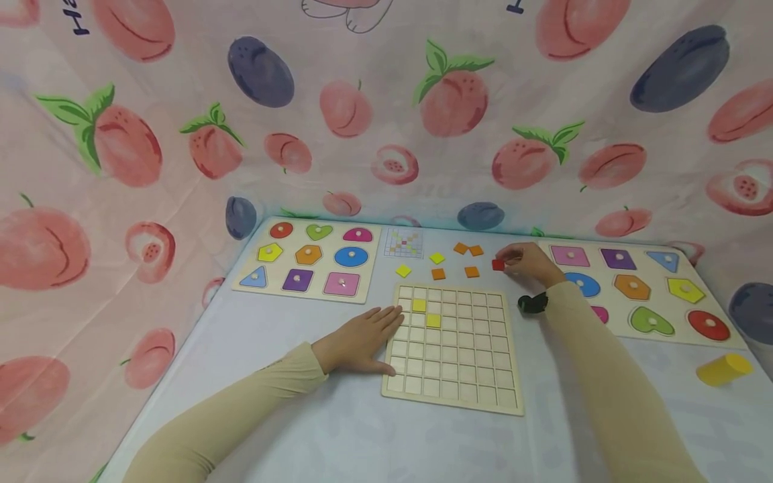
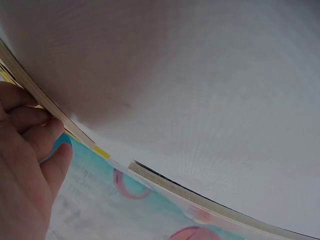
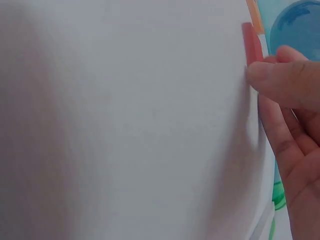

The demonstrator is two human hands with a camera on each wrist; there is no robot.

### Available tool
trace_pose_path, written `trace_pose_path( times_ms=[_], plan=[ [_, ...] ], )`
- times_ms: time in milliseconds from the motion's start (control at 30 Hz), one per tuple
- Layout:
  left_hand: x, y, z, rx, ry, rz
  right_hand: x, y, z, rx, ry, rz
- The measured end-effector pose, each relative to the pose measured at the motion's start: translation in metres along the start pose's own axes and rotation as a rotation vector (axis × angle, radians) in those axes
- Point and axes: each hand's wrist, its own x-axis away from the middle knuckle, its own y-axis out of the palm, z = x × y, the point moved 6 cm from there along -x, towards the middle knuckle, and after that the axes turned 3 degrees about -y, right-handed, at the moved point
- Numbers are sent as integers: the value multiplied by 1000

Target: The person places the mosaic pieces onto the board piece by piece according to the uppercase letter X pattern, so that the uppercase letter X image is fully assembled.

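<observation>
A wooden grid board point(image 1: 449, 355) lies on the white table, with two yellow square tiles point(image 1: 419, 305) in its upper left cells. My left hand point(image 1: 362, 341) rests at the board's left edge, fingers spread and reaching onto it; the left wrist view shows the fingertips point(image 2: 57, 127) at the board's side. Behind the board, my right hand point(image 1: 527, 261) pinches a red square tile point(image 1: 498, 265) between thumb and fingers. In the right wrist view that red tile point(image 3: 250, 42) is tilted on edge. Loose orange tiles point(image 1: 472, 272) and yellow tiles point(image 1: 403, 271) lie left of it.
A small printed pattern card point(image 1: 403, 243) lies at the back. Shape puzzle boards stand on either side, one at left point(image 1: 278, 275) and one at right point(image 1: 658, 268). A yellow cylinder point(image 1: 723, 369) lies at far right. Fruit-printed cloth point(image 1: 386, 107) hangs behind the table.
</observation>
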Motion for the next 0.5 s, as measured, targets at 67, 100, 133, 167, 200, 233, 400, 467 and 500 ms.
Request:
trace_pose_path(
  times_ms=[67, 100, 133, 167, 200, 233, 400, 467, 500],
  plan=[
    [0, 0, 0, -4, 0, 1, 0, 0, 0, 2, 1, -23],
    [0, 0, 0, -5, 1, 2, -1, 0, 1, 0, 0, -32],
    [0, 0, 0, -9, 1, 3, -1, 0, 1, -2, -3, -39],
    [0, 0, 0, -11, 1, 2, -1, 0, 1, -4, -3, -44],
    [0, 0, 0, -11, 1, 2, -1, 0, 1, -9, -2, -45],
    [0, 0, 0, -11, 1, 1, 0, 0, 1, -14, -2, -45],
    [0, 0, 0, -3, 4, 1, 2, 1, 2, -16, 19, -31],
    [0, 0, 0, -6, 8, 9, 4, 0, 2, -10, 29, -25],
    [0, 0, 0, -8, 10, 11, 5, 0, 1, -2, 28, -23]
  ],
)
